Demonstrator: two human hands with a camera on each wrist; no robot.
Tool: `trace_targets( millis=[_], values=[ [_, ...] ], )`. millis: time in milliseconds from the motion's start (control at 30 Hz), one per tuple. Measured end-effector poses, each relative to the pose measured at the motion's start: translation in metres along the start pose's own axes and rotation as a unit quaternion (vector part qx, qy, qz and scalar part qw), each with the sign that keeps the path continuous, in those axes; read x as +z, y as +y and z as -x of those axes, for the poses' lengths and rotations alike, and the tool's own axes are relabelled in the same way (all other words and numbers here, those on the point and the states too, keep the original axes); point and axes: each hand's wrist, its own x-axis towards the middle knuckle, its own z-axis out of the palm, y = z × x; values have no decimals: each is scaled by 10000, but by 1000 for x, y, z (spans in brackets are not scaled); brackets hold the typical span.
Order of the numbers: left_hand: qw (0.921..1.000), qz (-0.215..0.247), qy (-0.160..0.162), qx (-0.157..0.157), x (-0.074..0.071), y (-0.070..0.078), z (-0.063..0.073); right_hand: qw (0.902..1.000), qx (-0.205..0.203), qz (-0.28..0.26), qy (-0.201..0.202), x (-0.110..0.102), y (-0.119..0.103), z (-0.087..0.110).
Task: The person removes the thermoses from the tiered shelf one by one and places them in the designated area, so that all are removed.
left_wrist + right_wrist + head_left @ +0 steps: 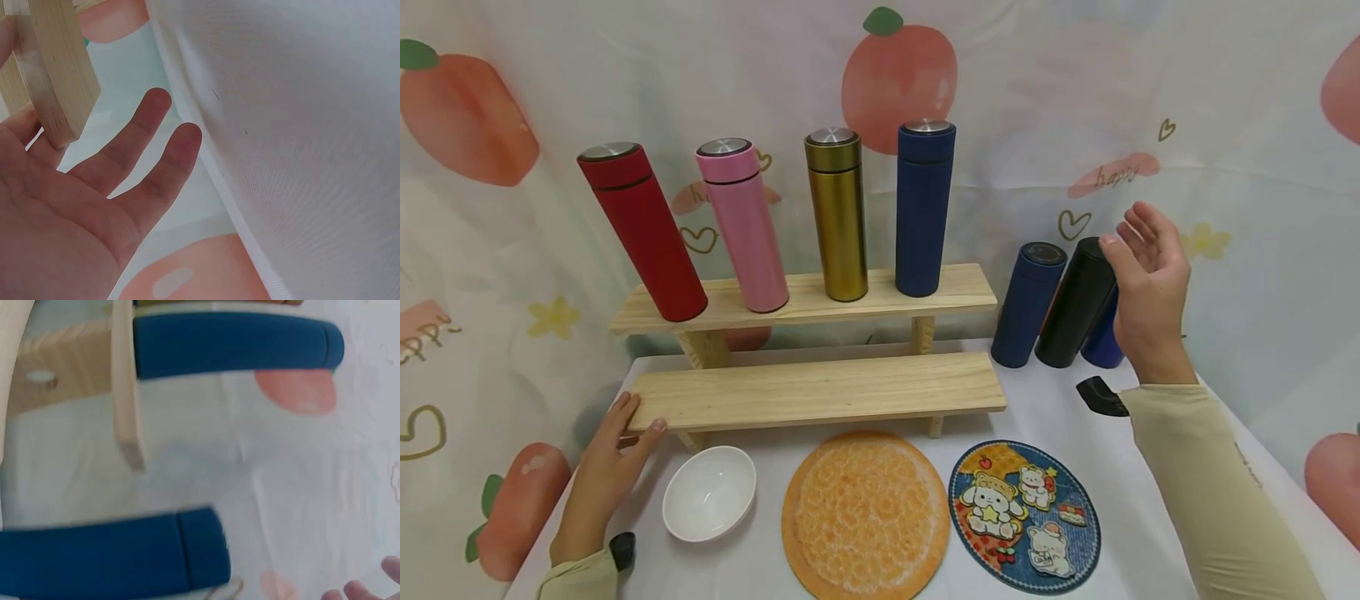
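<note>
My left hand (601, 477) grips the left end of the lower board of a two-step wooden shelf (820, 392). In the left wrist view, the board's end (53, 75) sits between thumb and fingers, while two other fingers stretch out free. Raised at the right, my right hand (1153, 300) is empty with fingers loosely bent. Beside it stand a dark blue bottle (1030, 304), a black bottle (1075, 304) and a partly hidden blue bottle (1103, 337). Along the upper board stand red (643, 233), pink (745, 229), gold (837, 221) and navy (925, 212) bottles.
On the white tablecloth in front of the shelf are a white bowl (709, 493), a round orange-brown mat (865, 517) and a blue oval mat with cartoon animals (1026, 517). A fruit-print curtain (1015, 100) hangs behind.
</note>
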Motion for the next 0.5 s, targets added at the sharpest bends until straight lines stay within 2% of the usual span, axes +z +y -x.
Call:
trace_targets(
  millis=[333, 500],
  values=[
    [9999, -36, 6, -112, -2, -1, 0, 9950, -9, -13, -1000, 56, 7, 12],
    [9999, -60, 2, -87, -1, -1, -1, 9887, 146, 373, -1448, 81, 14, 14]
  ],
)
